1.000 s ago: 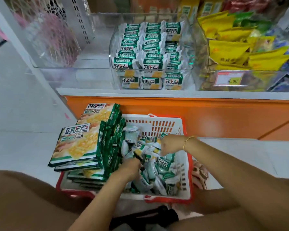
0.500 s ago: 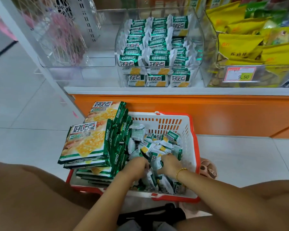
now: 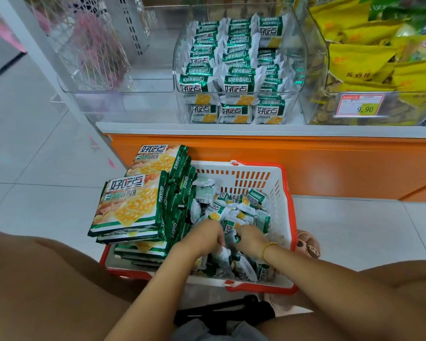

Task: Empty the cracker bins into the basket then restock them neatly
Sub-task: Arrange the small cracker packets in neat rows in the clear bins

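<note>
- Head view: both hands are down in the red-and-white basket [image 3: 287,193] on the floor, knuckles up, close together but not quite touching.
- The left hand [image 3: 202,238] has its fingers curled down into the loose heap of small cracker packets [image 3: 231,212]. Its fingertips are buried, so I cannot tell whether it has hold of one.
- The right hand [image 3: 250,238], with one gold bracelet [image 3: 268,248] at the wrist, is curled the same way. A green-edged packet sits at its thumb, but the grip itself is hidden.
- The heap is too jumbled and overlapped to count, and the forearms cover its near part.
- Large cracker bags [image 3: 128,203] are stacked over the basket's left side. Two printed faces show on top. The rest lie edge-on beneath, too many and too close to count.
- The basket's near left corner is covered by a knee.
- Three clear bins stand on the white shelf [image 3: 231,130].
- The left bin [image 3: 123,104] is cut off at the top.
- The middle bin [image 3: 301,60] holds small cracker packets in three neat columns, with three packets across its lowest front row.
- The right bin [image 3: 312,77] holds yellow snack bags [image 3: 354,57] and runs off the frame edge. It carries one price tag [image 3: 359,105] reading 9.90.
- One patterned sandal [image 3: 308,244] shows just beyond the basket's right rim, partly hidden by it.
</note>
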{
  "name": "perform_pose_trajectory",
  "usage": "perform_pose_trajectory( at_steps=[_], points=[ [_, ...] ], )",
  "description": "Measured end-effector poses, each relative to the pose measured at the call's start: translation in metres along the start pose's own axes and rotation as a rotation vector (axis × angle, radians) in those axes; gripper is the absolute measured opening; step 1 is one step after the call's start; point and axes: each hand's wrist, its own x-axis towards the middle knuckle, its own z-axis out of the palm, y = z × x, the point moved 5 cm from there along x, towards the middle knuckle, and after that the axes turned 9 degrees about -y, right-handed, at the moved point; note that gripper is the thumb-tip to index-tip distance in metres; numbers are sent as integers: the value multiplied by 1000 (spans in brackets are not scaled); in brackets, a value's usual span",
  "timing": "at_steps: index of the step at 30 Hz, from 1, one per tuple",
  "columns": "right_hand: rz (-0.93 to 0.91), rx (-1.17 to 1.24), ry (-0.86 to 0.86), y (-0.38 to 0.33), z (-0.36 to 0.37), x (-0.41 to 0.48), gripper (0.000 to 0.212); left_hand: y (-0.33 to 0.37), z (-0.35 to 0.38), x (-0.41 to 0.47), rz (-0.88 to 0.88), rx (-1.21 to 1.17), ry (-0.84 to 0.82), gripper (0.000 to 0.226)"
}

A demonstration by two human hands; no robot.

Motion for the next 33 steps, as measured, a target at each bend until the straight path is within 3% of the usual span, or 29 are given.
perform_pose_trajectory(
  at_steps=[2,6,9,12,17,20,22,25,28,30,33],
  points=[
    [34,18,-22,0,-1,0,10,4,-11,-2,18,-18,69,14],
    [91,175,-14,4,-17,-3,34,6,-32,-10,74,-50,270,15],
    [93,274,24,6,-49,-13,42,2,-38,-12,104,-221,405,14],
    [78,400,71,7,-85,-24,41,-4,-39,-8,157,-607,498,18],
    [4,494,97,-2,-120,-39,43,-5,-34,-2,133,-1467,386,11],
    [-19,552,91,-6,-121,-44,32,-2,-25,2,121,-1817,277,31],
    [-4,588,110,-6,-122,-46,47,3,-23,2,133,-1980,194,46],
    [-4,566,116,-6,-127,-47,39,8,-31,-1,164,-2052,151,55],
    [-3,569,131,-6,-138,-49,36,12,-37,-3,190,-2062,136,42],
    [-50,566,217,-8,-148,-51,30,15,-37,-2,233,-2013,127,39],
    [-118,327,432,-21,-164,-59,27,15,-35,-2,213,-1962,200,62]
  ],
)
